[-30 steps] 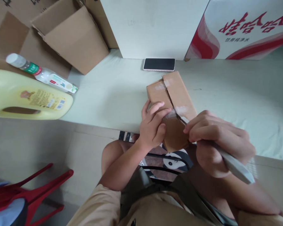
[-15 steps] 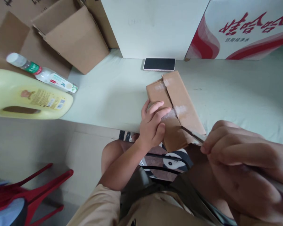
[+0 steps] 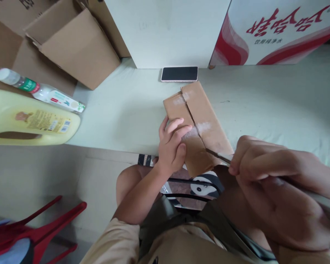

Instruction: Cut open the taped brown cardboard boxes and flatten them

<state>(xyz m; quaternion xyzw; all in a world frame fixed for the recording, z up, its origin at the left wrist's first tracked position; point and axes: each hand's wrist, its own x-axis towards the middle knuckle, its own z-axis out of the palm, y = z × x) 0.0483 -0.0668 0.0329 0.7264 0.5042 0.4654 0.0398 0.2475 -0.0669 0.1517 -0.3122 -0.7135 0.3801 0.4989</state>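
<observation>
A small brown cardboard box (image 3: 209, 117) lies at the table's near edge, with a dark seam between its flaps and whitish patches across them. My left hand (image 3: 172, 146) presses on the left flap and curls over that side, holding the box. In my right hand (image 3: 269, 183) is a slim, dark-tipped tool (image 3: 218, 156) like a narrow blade; a greyish part of it sticks out behind the fist. Its tip touches the seam near the box's close end. My fingers hide the middle of the tool, so its exact kind is unclear.
A phone (image 3: 179, 74) lies beyond the box, before a white panel (image 3: 170, 33). A red-and-white carton (image 3: 277, 40) stands at right. On the left are an open cardboard box (image 3: 79, 47), a clear bottle (image 3: 46, 91) and a yellow jug (image 3: 44, 121). A red stool (image 3: 44, 234) stands below.
The view has shifted slightly, so most things sit further left. Both hands keep their hold, and the tool's tip remains at about the same spot on the seam.
</observation>
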